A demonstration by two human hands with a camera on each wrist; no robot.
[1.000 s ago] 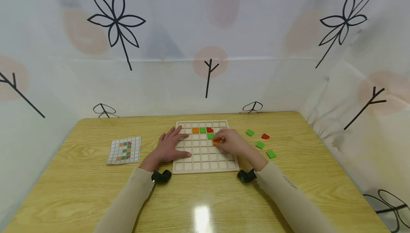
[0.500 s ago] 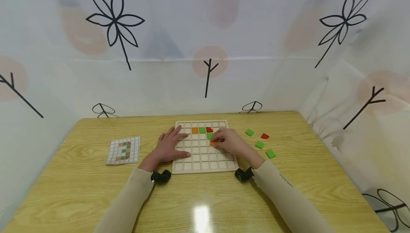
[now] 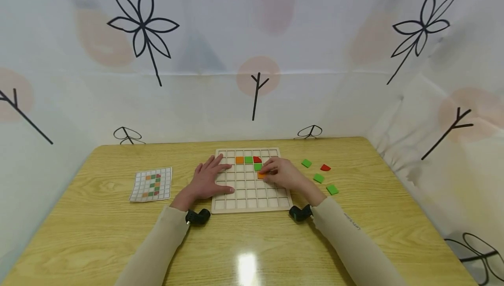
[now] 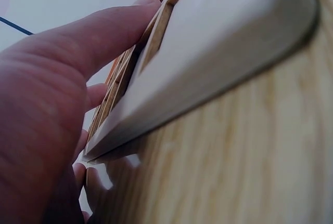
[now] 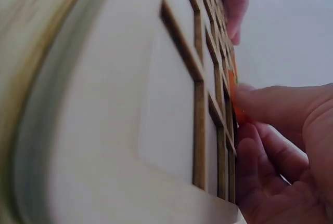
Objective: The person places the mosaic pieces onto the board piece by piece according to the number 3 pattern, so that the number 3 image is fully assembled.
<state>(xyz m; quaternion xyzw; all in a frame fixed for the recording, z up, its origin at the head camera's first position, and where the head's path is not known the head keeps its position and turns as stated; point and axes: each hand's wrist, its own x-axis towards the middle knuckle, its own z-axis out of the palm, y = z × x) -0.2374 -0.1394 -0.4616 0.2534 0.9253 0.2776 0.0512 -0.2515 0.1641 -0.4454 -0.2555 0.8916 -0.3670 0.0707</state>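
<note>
A pale wooden grid board (image 3: pixel 240 196) lies in the middle of the table. In an upper row of its cells sit an orange square tile (image 3: pixel 239 160), a green tile (image 3: pixel 248 160) and a red tile (image 3: pixel 257 159) with a rounded edge. Below the red one is another green tile (image 3: pixel 258 167). My right hand (image 3: pixel 284 174) pinches a second orange tile (image 5: pixel 232 91) between thumb and fingers, at the cell under that green tile. My left hand (image 3: pixel 206 179) is spread over the board's left edge, thumb (image 4: pixel 112 34) and fingers extended across the cells.
Right of the board lie several loose tiles, among them a green one (image 3: pixel 332 189) and a red one (image 3: pixel 325 168). A printed pattern card (image 3: pixel 151 184) with a coloured grid lies to the left. Patterned cloth (image 3: pixel 204 106) rises behind the table (image 3: pixel 220 251).
My right hand has moved slightly left with the orange tile, which now lies lower and flatter at its cell. The left hand has stayed in place.
</note>
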